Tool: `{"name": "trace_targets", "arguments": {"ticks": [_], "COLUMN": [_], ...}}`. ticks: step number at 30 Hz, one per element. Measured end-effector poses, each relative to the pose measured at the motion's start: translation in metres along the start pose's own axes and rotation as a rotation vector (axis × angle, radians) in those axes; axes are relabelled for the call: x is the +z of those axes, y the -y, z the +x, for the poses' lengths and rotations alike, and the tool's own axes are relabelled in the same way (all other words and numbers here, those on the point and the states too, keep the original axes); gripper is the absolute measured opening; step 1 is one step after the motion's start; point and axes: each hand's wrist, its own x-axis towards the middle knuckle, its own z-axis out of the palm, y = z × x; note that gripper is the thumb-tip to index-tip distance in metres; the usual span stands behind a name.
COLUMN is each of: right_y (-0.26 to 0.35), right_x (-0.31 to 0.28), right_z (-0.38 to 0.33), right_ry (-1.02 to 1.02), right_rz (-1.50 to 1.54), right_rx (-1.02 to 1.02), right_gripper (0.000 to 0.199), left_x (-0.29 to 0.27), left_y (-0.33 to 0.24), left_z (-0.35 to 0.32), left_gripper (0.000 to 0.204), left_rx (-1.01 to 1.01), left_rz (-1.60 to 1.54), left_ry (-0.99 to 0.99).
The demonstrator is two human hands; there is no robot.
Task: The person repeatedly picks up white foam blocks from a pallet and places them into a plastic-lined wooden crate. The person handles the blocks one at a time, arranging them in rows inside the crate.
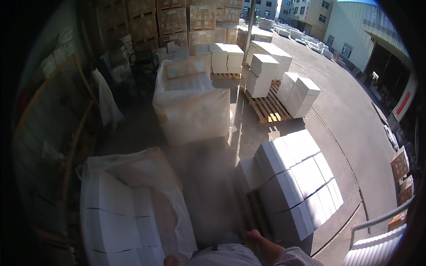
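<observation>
My right hand (pixel 254 238) hangs low in front of me, close to the near side of a pallet stack of white blocks (pixel 296 177). It looks apart from the stack, and its fingers are too small and blurred to make out. Only a bit of my left hand (pixel 172 260) shows at the lower edge, beside an open crate lined with whitish sheeting (pixel 173 208). White blocks (pixel 120 217) stand in rows inside that crate. I see nothing held in either hand, though the fingers are mostly hidden.
Ahead stands another sheeting-lined crate (pixel 193 111) of white blocks. A wooden pallet (pixel 268 104) carries several block stacks. Brown crates (pixel 173 26) pile at the back. A curved metal rail (pixel 381 218) is at lower right. Dark panels (pixel 49 133) lean at left.
</observation>
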Motion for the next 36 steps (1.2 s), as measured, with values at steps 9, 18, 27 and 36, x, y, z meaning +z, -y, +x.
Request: {"name": "trace_targets", "arguments": {"ticks": [9,18,27,36], "right_y": [-0.005,-0.1,-0.118,-0.057], "right_x": [-0.101,-0.103,-0.071,-0.11], "right_z": [-0.002,0.048,0.023,0.067], "right_ry": [-0.103,-0.183,-0.288,-0.383], "right_rz": [0.201,0.802,0.402,0.533], "right_rx": [-0.017,0.44,0.135,0.275], "right_gripper": [0.027,0.039,0.03,0.03], "left_x": [0.038,0.167,0.189,0.215], "left_y": [-0.007,-0.118,-0.223,-0.342], "left_z": [0.004,-0.003,0.024,0.133], "left_gripper": [0.031,0.039,0.042,0.039], "left_rx": [0.695,0.044,-0.07,0.094], "left_rz": [1.414,0.11,0.593,0.637], "left_ry": [0.154,-0.107,-0.003,0.087]}}
